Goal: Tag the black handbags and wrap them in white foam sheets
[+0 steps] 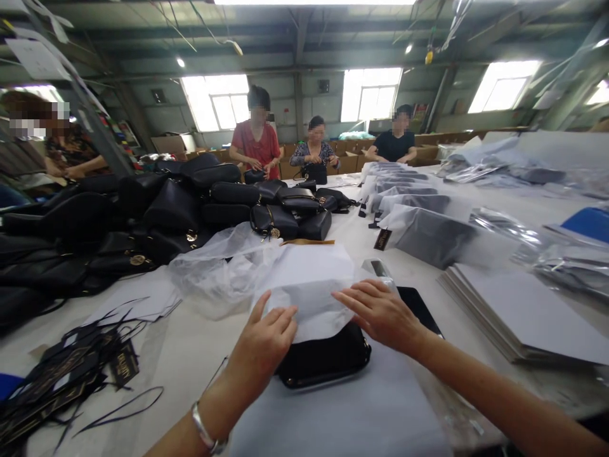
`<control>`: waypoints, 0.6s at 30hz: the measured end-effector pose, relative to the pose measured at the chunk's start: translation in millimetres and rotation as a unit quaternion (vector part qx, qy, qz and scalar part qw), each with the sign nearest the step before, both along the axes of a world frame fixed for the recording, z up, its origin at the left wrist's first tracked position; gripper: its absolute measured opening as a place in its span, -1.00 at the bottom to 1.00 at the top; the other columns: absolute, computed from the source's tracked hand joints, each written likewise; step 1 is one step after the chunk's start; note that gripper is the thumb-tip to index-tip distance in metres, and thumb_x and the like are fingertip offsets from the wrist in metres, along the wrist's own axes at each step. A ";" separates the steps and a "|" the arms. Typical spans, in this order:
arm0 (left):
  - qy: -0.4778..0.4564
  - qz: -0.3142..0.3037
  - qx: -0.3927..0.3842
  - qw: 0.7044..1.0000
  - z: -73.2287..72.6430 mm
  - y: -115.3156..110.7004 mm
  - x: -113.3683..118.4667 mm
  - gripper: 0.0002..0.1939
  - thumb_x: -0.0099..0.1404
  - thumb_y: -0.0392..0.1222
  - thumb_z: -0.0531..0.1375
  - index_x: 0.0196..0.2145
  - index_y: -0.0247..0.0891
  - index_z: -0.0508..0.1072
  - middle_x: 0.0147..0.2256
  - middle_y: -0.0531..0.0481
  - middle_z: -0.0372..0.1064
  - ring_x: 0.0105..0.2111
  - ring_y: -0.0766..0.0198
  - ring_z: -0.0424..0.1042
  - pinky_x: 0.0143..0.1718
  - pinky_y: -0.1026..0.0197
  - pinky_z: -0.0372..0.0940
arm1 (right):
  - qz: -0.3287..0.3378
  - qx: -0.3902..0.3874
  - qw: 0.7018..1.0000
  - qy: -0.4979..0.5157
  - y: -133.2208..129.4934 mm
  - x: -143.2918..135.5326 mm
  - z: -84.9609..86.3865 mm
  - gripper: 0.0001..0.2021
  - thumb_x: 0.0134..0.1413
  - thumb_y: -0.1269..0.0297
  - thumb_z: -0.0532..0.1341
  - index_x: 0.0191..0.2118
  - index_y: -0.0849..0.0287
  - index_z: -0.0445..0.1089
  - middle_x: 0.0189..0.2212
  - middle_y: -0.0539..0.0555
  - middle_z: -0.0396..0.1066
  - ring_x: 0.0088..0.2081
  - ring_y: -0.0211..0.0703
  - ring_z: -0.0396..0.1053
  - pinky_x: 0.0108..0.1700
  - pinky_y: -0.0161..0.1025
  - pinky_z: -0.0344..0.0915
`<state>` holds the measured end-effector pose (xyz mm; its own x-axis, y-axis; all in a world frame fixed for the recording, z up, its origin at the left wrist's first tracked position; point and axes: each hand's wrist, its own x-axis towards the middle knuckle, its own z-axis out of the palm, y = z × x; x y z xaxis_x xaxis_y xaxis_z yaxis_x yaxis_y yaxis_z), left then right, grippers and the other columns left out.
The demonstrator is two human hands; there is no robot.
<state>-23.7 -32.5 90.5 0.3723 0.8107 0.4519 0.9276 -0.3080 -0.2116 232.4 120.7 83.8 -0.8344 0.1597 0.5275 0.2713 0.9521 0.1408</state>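
Spreading across most of the view, the white table [166, 362] runs back toward co-workers, its near edge partly cut off. On its left lies a big pile [166, 203] of black bags, cropped by the frame; round gold-colored charms [137, 260] hang on some, their marks too small to read. Toward the right, a row of wrapped bags [428, 238] recedes, blurred by cloudy plastic. A stack of boards [533, 311] in front of them shows no print on its top face.

Nearer, a white sheet [342, 419] lies under one black bag [328, 362], directly before the person, its upper part hidden by white wrapping [309, 304]. The right hand [380, 314] rests its fingertips on the wrapping's right side; its thumb is hidden, so whether it grasps is impossible to tell. The left hand [266, 343] lies on the wrapping's left side, unclenched, thumb apart from the fingers. Beyond the right forearm, a dark flat item [421, 310] is half covered.

At lower left, black tags [66, 374] overlap in a tangle of cords; one carries gold capitals seeming to end in "ITY", the rest unclear. A smaller hang tag [382, 238] by the nearest wrapped bag has illegible gold lettering.
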 end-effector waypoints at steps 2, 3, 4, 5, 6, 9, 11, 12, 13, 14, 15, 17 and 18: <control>-0.010 0.024 -0.018 0.999 -12.6 -13.6 5.3 -0.76 0.39 -0.45 0.06 -0.27 -0.26 0.50 0.01 -0.05 0.51 -0.14 0.19 0.50 0.19 -0.08 0.21 | 0.013 0.018 1.000 0.013 -4.6 4.6 -9.6 -0.66 0.29 0.45 0.14 0.13 0.12 0.39 -0.20 0.08 0.56 -0.17 -0.09 0.43 0.03 -0.06 0.29; -0.014 0.033 -0.027 0.999 -18.4 -18.9 6.8 -0.75 0.38 -0.46 0.06 -0.25 -0.25 0.50 0.02 -0.05 0.51 -0.15 0.19 0.50 0.12 -0.03 0.28 | 0.019 0.024 0.999 0.016 -7.2 7.4 -15.2 -0.70 0.30 0.47 0.12 0.07 0.11 0.44 -0.23 0.06 0.56 -0.22 -0.12 0.42 0.01 -0.08 0.29; -0.016 0.038 -0.035 0.999 -23.6 -23.3 7.5 -0.75 0.38 -0.47 0.06 -0.24 -0.26 0.50 0.03 -0.05 0.50 -0.15 0.18 0.50 0.05 0.01 0.32 | 0.025 0.028 0.999 0.017 -10.1 10.3 -20.8 -0.73 0.30 0.47 0.12 0.01 0.10 0.46 -0.23 0.05 0.56 -0.24 -0.14 0.41 0.00 -0.09 0.29; -0.018 0.040 -0.041 0.998 -28.1 -26.9 7.5 -0.75 0.38 -0.48 0.06 -0.22 -0.26 0.50 0.04 -0.06 0.50 -0.13 0.16 0.50 0.01 0.04 0.34 | 0.026 0.029 0.999 0.018 -13.1 13.4 -26.3 -0.75 0.31 0.47 0.13 -0.03 0.10 0.48 -0.22 0.04 0.56 -0.24 -0.15 0.40 -0.01 -0.09 0.29; -0.021 0.038 -0.044 0.998 -31.7 -29.7 7.0 -0.75 0.37 -0.48 0.06 -0.21 -0.27 0.49 0.04 -0.07 0.49 -0.12 0.15 0.50 -0.01 0.06 0.35 | 0.025 0.029 0.999 0.020 -16.2 16.2 -31.2 -0.77 0.31 0.46 0.13 -0.05 0.10 0.49 -0.20 0.04 0.56 -0.24 -0.15 0.40 0.00 -0.09 0.29; -0.031 0.031 -0.046 0.998 -36.7 -34.3 3.6 -0.72 0.37 -0.51 0.03 -0.16 -0.27 0.48 0.05 -0.09 0.48 -0.06 0.14 0.49 0.06 0.02 0.32 | 0.014 0.026 0.999 0.040 -24.6 22.9 -42.4 -0.77 0.32 0.48 0.11 -0.08 0.13 0.49 -0.20 0.03 0.56 -0.23 -0.16 0.41 0.05 -0.06 0.28; -0.034 0.039 -0.048 0.998 -35.6 -35.1 2.0 -0.72 0.36 -0.51 0.04 -0.18 -0.26 0.47 0.05 -0.10 0.48 -0.04 0.13 0.49 0.10 -0.03 0.29 | 0.013 0.021 0.998 0.050 -29.4 25.7 -47.3 -0.76 0.32 0.50 0.10 -0.08 0.14 0.49 -0.20 0.03 0.56 -0.22 -0.17 0.42 0.06 -0.07 0.28; -0.034 0.045 -0.050 0.997 -34.3 -35.2 2.0 -0.74 0.36 -0.50 0.05 -0.21 -0.26 0.47 0.05 -0.11 0.48 -0.03 0.11 0.49 0.11 -0.05 0.29 | 0.014 0.019 0.998 0.054 -31.5 26.9 -49.2 -0.76 0.32 0.50 0.10 -0.08 0.14 0.49 -0.20 0.03 0.56 -0.22 -0.17 0.42 0.05 -0.08 0.30; -0.034 0.050 -0.054 0.997 -32.8 -35.2 2.9 -0.76 0.36 -0.49 0.05 -0.23 -0.26 0.47 0.06 -0.13 0.47 -0.01 0.09 0.49 0.12 -0.07 0.29 | 0.013 0.017 0.998 0.057 -33.5 28.1 -50.9 -0.75 0.32 0.50 0.10 -0.07 0.14 0.49 -0.19 0.04 0.57 -0.22 -0.17 0.42 0.02 -0.10 0.31; -0.035 0.053 -0.059 0.996 -31.3 -35.0 4.8 -0.78 0.36 -0.47 0.06 -0.24 -0.27 0.47 0.08 -0.15 0.45 0.02 0.07 0.48 0.12 -0.08 0.28 | 0.011 0.016 0.998 0.059 -35.1 29.3 -52.6 -0.75 0.32 0.50 0.10 -0.06 0.14 0.49 -0.18 0.04 0.57 -0.21 -0.16 0.42 -0.01 -0.11 0.33; -0.036 0.053 -0.065 0.996 -30.0 -34.6 7.6 -0.79 0.36 -0.45 0.07 -0.19 -0.27 0.47 0.13 -0.17 0.41 0.07 0.05 0.44 0.14 -0.09 0.27 | 0.009 0.014 0.998 0.061 -36.5 30.4 -54.2 -0.74 0.32 0.49 0.10 -0.05 0.13 0.49 -0.17 0.05 0.57 -0.21 -0.16 0.42 -0.02 -0.11 0.34; -0.036 0.037 -0.083 0.995 -28.9 -33.2 15.2 -0.69 0.36 -0.41 0.09 0.02 -0.26 0.42 0.26 -0.20 0.25 0.22 0.02 0.30 0.20 -0.12 0.21 | 0.006 0.008 0.998 0.058 -38.0 32.6 -57.4 -0.73 0.32 0.48 0.10 -0.03 0.11 0.49 -0.15 0.06 0.57 -0.20 -0.15 0.43 -0.03 -0.10 0.36; -0.034 0.023 -0.094 0.995 -29.4 -32.0 19.5 -0.59 0.37 -0.39 0.10 0.15 -0.23 0.33 0.31 -0.20 0.15 0.28 0.02 0.20 0.24 -0.15 0.16 | 0.007 0.005 0.998 0.056 -38.3 33.4 -59.1 -0.73 0.32 0.48 0.10 -0.02 0.11 0.49 -0.14 0.06 0.57 -0.20 -0.15 0.43 -0.03 -0.10 0.36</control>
<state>-4.1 -64.5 61.2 0.3069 0.8985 0.3139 0.9517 -0.2934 -0.0907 265.8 82.4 24.6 -0.7725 0.1427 0.6187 0.2725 0.9546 0.1201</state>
